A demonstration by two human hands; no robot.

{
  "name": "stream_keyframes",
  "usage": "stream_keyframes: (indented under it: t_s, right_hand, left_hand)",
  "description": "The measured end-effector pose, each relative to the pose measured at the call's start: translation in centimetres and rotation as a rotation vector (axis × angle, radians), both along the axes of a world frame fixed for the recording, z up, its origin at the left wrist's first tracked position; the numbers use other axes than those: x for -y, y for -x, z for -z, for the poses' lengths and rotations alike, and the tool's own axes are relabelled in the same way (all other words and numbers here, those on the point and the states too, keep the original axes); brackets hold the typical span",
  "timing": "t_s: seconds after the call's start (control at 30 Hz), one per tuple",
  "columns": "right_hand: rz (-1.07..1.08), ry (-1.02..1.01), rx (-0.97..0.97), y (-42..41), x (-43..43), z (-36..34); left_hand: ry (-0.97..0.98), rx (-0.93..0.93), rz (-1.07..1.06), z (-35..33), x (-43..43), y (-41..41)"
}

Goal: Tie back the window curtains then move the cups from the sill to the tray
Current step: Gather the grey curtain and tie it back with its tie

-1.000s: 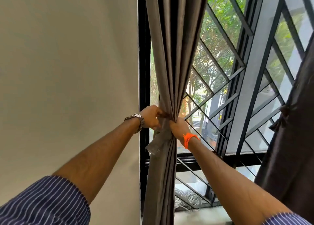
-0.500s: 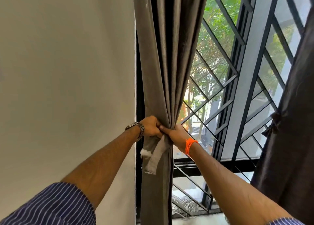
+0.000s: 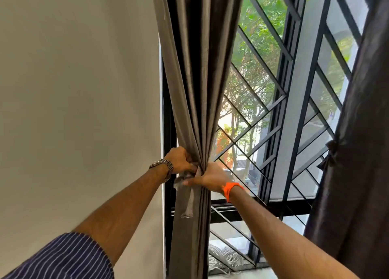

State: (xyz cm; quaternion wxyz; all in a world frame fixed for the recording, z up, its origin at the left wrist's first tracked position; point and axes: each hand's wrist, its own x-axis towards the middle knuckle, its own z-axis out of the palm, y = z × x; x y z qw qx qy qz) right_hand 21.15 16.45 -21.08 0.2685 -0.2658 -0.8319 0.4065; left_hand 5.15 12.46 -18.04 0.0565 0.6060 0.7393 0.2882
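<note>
Right at the window frame (image 3: 168, 131), along its left upright, the grey curtain (image 3: 195, 89) hangs with its long axis vertical. Its folds fan wide at the top and narrow to a tight waist about level with the frame's lower crossbar. Below the waist the cloth drops straight down in front of the frame.

A paler tie-back strip (image 3: 188, 203) crosses the waist, and one loose end dangles down the front of the curtain, pointing at the floor.

The left hand (image 3: 181, 159) is on the side of the waist towards the upright, knuckles up, fingers curled tight on the strip where it meets the cloth. A metal watch (image 3: 163, 166) sits on that wrist, and the forearm rises from a blue striped sleeve (image 3: 63, 257).

The right hand (image 3: 210, 176) is on the side of the waist towards the glass. Its fingers wrap behind the bunched curtain, clamping it. Its thumb lies straight across the front, pointing back at the upright and touching the strip. An orange band (image 3: 230, 189) circles this wrist.

Across the frame, at its far side, a darker curtain (image 3: 357, 152) hangs gathered, with a knotted tie (image 3: 331, 152) at its edge. A diagonal metal grille (image 3: 263, 114) fills the frame, and a plain wall (image 3: 73, 89) runs off from the upright.
</note>
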Motion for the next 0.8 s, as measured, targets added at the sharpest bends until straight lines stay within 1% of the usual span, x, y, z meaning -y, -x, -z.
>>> stream_keyframes:
  t_s: [0.07,0.13,0.2,0.23,0.3,0.37,0.47,0.53,0.6,0.63,0.7,0.8]
  right_hand:
    - [0.125,-0.124,0.027,0.8,0.5,0.3]
    - [0.24,-0.192,-0.033,1.4,0.9,0.7]
    - [0.28,-0.167,-0.088,1.6,1.0,0.8]
    - [0.279,-0.136,-0.083,1.5,0.9,0.7]
    - [0.284,-0.115,-0.021,1.4,0.4,0.6]
    - [0.293,-0.132,0.026,1.0,-0.1,0.4]
    - [0.247,-0.127,0.049,0.6,-0.5,0.2]
    - [0.176,-0.097,0.083,0.5,-0.6,-0.2]
    - [0.081,-0.022,0.136,0.4,-0.8,-0.6]
    - [0.04,0.012,0.162,0.3,-0.7,-0.8]
    - [-0.017,0.041,0.212,0.2,-0.7,-1.3]
    - [-0.057,0.045,0.244,0.1,-0.8,-1.7]
  left_hand:
    - [-0.024,-0.01,-0.005,0.0,0.0,-0.2]
    - [-0.054,-0.023,-0.002,0.0,0.0,-0.4]
    - [-0.073,-0.02,0.005,0.0,0.2,-0.4]
    - [-0.066,-0.01,0.007,0.0,0.2,-0.2]
    - [-0.026,-0.011,0.002,0.1,0.3,0.4]
    - [0.037,-0.052,-0.011,0.0,0.4,1.1]
    - [0.123,-0.205,-0.078,-0.3,0.7,1.5]
    - [0.147,-0.367,-0.16,-0.5,0.9,1.6]
    - [0.112,-0.543,-0.261,-0.6,1.1,1.6]
    - [0.081,-0.585,-0.313,-0.5,1.3,1.7]
    - [0.046,-0.59,-0.397,-0.2,1.4,1.7]
    - [0.034,-0.572,-0.431,0.6,1.2,1.6]
